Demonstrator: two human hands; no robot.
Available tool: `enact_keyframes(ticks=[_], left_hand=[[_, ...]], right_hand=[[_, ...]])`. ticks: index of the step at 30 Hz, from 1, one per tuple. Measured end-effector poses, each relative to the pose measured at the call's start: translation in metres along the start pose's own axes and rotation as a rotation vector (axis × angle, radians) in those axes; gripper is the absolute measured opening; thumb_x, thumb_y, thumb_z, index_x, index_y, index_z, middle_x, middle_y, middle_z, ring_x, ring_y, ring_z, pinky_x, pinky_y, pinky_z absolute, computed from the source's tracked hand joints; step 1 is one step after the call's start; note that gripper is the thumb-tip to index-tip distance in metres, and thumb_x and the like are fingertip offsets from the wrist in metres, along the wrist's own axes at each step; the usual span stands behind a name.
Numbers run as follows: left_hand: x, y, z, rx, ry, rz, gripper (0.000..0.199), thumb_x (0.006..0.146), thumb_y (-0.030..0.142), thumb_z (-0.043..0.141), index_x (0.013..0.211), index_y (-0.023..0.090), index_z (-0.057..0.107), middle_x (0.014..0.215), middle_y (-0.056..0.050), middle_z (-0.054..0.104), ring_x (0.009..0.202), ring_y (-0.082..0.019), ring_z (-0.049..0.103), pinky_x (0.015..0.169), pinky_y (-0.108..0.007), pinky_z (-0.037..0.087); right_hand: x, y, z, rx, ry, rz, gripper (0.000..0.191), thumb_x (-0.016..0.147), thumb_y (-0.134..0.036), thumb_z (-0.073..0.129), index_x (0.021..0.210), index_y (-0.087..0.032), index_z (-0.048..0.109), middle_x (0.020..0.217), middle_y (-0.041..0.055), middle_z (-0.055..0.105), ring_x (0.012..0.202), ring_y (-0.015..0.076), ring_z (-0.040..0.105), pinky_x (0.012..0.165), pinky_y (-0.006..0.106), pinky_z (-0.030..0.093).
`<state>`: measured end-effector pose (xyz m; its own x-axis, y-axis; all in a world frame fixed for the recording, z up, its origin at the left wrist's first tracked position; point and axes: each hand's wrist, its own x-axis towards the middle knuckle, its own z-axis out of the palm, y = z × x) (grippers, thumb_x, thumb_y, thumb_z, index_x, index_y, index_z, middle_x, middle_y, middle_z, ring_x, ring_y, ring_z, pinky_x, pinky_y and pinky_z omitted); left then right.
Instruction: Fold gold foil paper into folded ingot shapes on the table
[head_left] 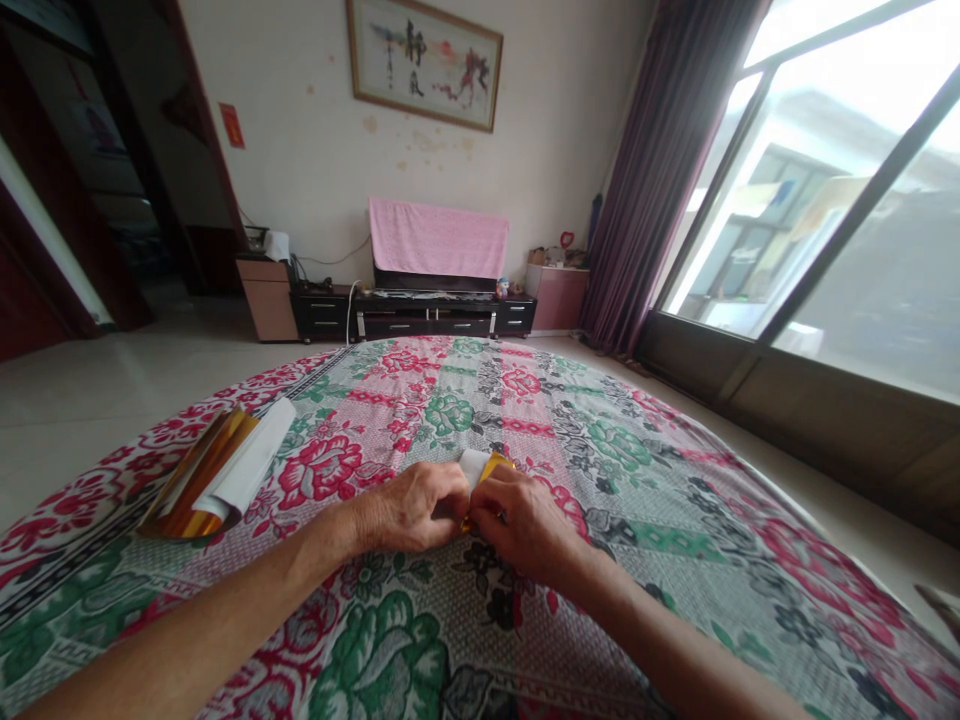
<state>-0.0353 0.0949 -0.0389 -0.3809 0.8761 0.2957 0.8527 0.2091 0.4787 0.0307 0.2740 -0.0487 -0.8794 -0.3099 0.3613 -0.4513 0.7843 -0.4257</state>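
Observation:
A small piece of gold paper with a white back [474,464] is pinched between my two hands, low over the flowered cloth. My left hand [424,505] has its fingers closed at the paper's left and near edge. From the right, my right hand [521,515] curls over the gold side, fingertips pressed close to those of the left. The fingers cover most of the paper, so its full shape is hidden. Off to the left lies a loosely curled stack of gold and white paper sheets [217,480], apart from both hands.
A flowered cloth [450,412] in red, green and grey covers the rounded surface under my hands. Beyond it stand a low black cabinet [427,325] and a pink cloth [439,238] draped over a screen. A purple curtain [649,150] and large window are at right.

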Motion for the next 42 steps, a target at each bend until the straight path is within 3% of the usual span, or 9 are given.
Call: enact_keyframes(ticks=[22, 42], left_hand=[[-0.0013, -0.0045, -0.0021, -0.099, -0.032, 0.089, 0.023, 0.069, 0.004, 0.049, 0.08, 0.017, 0.064, 0.09, -0.003, 0.063, 0.082, -0.012, 0.056, 0.078, -0.024, 0.046], [-0.0001, -0.0024, -0.0022, -0.103, -0.029, 0.113, 0.023, 0.07, 0.004, 0.049, 0.075, 0.017, 0.068, 0.09, -0.004, 0.065, 0.083, -0.012, 0.057, 0.079, -0.026, 0.047]], right_hand=[[0.0014, -0.0053, -0.0001, -0.022, -0.003, 0.071, 0.013, 0.073, -0.01, 0.053, 0.066, -0.016, 0.062, 0.07, 0.0025, 0.054, 0.065, 0.0108, 0.049, 0.058, 0.022, 0.031], [0.0002, -0.0032, 0.0046, -0.047, 0.021, 0.069, 0.013, 0.075, -0.012, 0.051, 0.065, -0.016, 0.06, 0.069, 0.0022, 0.053, 0.064, 0.0101, 0.048, 0.057, 0.023, 0.031]])
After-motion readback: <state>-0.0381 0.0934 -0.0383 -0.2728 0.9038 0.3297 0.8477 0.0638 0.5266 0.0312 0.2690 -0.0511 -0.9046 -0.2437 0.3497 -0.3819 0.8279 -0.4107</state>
